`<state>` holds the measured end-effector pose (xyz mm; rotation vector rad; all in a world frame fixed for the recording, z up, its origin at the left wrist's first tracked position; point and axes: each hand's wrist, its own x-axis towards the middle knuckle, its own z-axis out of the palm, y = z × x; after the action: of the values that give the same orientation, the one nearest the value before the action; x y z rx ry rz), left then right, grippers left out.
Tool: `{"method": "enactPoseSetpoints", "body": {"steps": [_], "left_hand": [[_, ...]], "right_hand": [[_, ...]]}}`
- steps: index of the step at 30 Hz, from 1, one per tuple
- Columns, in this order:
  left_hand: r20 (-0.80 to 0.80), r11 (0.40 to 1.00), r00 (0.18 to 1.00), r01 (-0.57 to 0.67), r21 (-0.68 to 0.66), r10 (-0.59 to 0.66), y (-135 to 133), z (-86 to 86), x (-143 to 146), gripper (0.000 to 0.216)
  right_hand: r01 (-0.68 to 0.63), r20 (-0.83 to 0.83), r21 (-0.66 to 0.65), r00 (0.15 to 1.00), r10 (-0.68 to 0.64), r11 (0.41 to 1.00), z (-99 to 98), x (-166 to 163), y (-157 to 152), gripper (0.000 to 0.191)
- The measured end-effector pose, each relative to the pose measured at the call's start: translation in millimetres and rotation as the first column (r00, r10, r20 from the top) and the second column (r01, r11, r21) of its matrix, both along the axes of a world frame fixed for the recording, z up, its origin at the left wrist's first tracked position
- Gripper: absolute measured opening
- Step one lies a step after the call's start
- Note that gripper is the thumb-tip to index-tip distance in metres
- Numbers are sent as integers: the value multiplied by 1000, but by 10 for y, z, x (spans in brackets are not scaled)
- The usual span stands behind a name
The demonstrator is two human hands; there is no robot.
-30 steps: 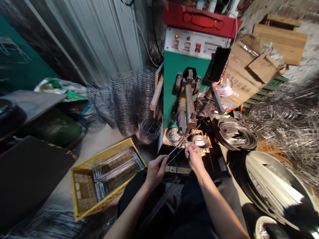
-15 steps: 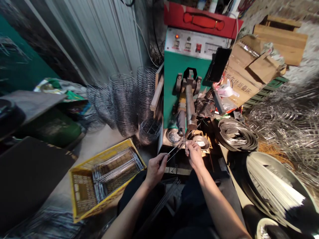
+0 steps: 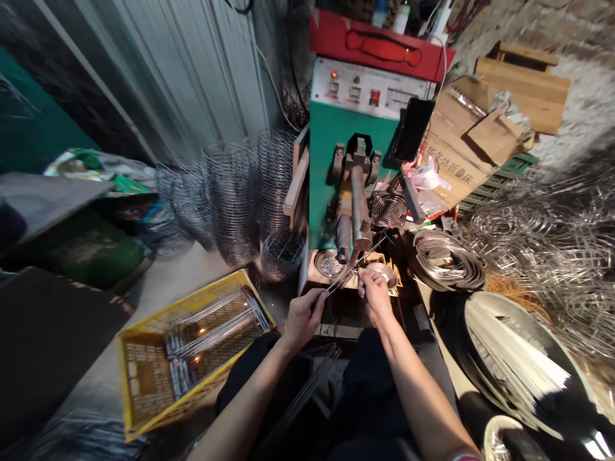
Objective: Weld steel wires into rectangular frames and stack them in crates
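Note:
My left hand (image 3: 303, 315) is closed around the near end of a thin metal wire piece (image 3: 339, 282). That wire runs forward and to the right, under the electrode arm (image 3: 360, 211) of a green welding machine (image 3: 321, 160), and its far end shows beyond the tip. Close to the tip, my right hand (image 3: 375, 296) is pinched at the wire; whatever small part its fingers hold is hidden. A round dish of small shiny metal bits (image 3: 328, 263) stands left of the tip, and a second metal dish (image 3: 387, 275) lies just behind my right hand.
A yellow crate (image 3: 185, 307) with wire pieces stands at left, with orange specks glowing over it. Behind it are stacked wire baskets (image 3: 230, 205). On the right are coiled metal strips (image 3: 446, 259), a basin (image 3: 571, 390) of straight strips and tangled wire (image 3: 542, 230).
The wire piece has shifted, and its far end now sticks out past the electrode tip. Orange specks have appeared over the yellow crate. The whole view has shifted slightly.

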<state>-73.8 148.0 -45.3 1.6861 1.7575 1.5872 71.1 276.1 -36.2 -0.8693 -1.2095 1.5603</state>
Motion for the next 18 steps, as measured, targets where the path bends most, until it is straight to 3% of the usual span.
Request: {"method": "enactPoseSetpoints", "body": {"steps": [12,16,18], "left_hand": [[30,998,999,-15,-66,17,113,50,-63,22],[26,998,1000,-15,-54,16,164,30,-85,23],[-28,1000,1000,-5,-29,4,178,21,-89,23]], "right_hand": [[9,52,28,999,-11,1000,-42,10,112,41],[-52,139,2,989,52,999,-100,212,-60,43],[-142,241,-67,958,154,988,-169,362,-254,44]]}}
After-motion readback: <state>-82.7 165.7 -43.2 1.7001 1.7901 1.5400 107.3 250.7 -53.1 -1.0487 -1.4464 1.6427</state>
